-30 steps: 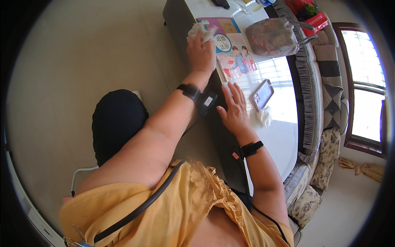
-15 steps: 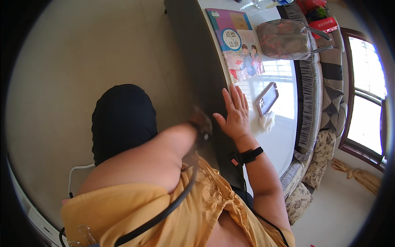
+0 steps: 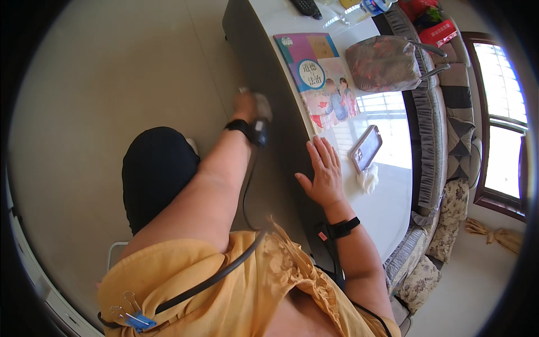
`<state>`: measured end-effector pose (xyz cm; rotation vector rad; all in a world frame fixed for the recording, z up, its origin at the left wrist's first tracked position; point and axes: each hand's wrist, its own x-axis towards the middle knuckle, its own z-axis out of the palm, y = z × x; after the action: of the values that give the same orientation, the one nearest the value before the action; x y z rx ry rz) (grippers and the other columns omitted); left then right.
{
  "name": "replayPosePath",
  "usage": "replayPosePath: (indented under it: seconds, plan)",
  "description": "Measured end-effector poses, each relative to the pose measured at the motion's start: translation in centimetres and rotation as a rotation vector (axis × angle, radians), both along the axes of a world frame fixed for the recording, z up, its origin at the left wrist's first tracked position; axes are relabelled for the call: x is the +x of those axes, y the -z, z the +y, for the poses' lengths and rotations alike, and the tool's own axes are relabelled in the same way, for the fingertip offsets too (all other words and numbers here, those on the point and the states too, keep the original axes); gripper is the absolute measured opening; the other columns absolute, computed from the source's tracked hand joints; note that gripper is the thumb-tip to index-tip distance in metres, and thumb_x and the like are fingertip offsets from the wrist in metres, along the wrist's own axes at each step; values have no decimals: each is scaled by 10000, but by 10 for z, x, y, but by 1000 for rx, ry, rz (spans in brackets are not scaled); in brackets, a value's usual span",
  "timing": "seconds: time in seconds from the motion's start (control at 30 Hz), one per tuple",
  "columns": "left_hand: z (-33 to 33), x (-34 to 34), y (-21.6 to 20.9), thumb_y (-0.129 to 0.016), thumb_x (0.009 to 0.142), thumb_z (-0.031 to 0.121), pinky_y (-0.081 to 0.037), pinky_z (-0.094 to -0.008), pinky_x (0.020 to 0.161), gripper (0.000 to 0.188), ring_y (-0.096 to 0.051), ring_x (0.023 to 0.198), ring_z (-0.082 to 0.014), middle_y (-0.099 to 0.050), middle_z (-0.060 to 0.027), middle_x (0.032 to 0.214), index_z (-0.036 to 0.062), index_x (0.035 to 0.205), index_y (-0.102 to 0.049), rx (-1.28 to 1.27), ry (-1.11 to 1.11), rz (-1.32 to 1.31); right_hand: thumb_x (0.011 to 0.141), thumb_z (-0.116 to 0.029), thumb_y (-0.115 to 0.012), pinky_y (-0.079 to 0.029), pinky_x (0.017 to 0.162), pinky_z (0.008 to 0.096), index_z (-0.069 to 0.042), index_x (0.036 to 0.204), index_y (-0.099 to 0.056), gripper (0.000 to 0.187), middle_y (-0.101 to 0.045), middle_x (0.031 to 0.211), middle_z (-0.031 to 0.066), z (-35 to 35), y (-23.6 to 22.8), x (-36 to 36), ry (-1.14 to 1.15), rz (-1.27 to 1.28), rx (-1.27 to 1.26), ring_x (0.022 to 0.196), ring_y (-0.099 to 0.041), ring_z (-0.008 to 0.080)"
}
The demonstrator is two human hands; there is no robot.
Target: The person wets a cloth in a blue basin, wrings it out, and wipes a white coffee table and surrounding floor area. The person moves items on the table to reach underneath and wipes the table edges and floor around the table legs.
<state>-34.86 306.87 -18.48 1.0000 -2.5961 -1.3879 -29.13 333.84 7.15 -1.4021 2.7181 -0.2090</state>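
Note:
My right hand [image 3: 325, 174] lies at the near edge of the white glossy table [image 3: 387, 219], its fingers stretched out and the thumb apart. Just beyond its fingertips is a textbook [image 3: 328, 78] with a purple and pastel cover. To the right of that hand are a phone in a pinkish case [image 3: 366, 148] and a crumpled white tissue [image 3: 368, 178]. My left hand [image 3: 250, 106] is reached out low beside the table's dark side panel. Motion smears its fingers, and a pale blurred patch shows there; whether it holds anything I cannot make out.
A patterned handbag [image 3: 384, 64] stands beyond the book. At the far end are a black remote control [image 3: 306, 8] and a clear plastic bottle [image 3: 359, 12]. A sofa with cushions [image 3: 449, 196] runs along the right. Cables hang from both wrist straps.
My left hand has moved forward and slightly left, away from my body, along the table's side. My right hand keeps its place on the table edge. The view has shifted a little.

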Motion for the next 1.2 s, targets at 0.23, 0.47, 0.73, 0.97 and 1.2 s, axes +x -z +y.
replayPosePath:
  seconds: [0.23, 0.47, 0.73, 0.97, 1.2]
  plan:
    - [-79, -84, -113, -586, 953, 239, -504, -433, 774, 329, -664, 845, -386, -692, -222, 925, -22, 1139, -658, -110, -727, 838, 779, -325, -807, -284, 1216, 490, -110, 1477, -500, 793, -454, 1557, 134, -6, -2, -1, 24, -3, 5, 1467, -392, 333]
    - [-6, -35, -78, -413, 1006, 6, -459, -331, 1067, 475, -560, 1297, -352, -444, -206, 1551, 87, 1461, -523, 448, -550, 394, 762, -265, -797, -305, 1205, 491, -80, 1445, -523, 758, -469, 1534, 161, 1, -3, 4, 73, 8, 32, 1455, -396, 374]
    - [78, 8, -50, -414, 1054, 132, -468, -417, 514, 172, -562, 605, -275, -554, -151, 769, 66, 951, -535, 1287, -665, 385, 809, -320, -780, -300, 1207, 486, -113, 1487, -485, 768, -452, 1545, 146, 5, -3, 7, 30, 46, 14, 1460, -386, 347]
    - [30, 22, -81, -400, 1040, 562, -497, -595, 656, 567, -582, 684, -356, -571, -108, 703, 118, 721, -549, 1821, -131, 414, 828, -331, -766, -320, 1192, 479, -101, 1487, -483, 753, -472, 1516, 147, 4, 7, 0, -59, 97, -109, 1440, -402, 350]
    - [-152, -21, -178, -480, 974, 348, -436, -388, 518, 367, -660, 791, -383, -690, -194, 832, 74, 765, -604, 1463, 105, 379, 875, -375, -727, -292, 1218, 474, -151, 1548, -406, 779, -435, 1563, 130, -1, 13, -1, -84, 174, -167, 1473, -365, 320]
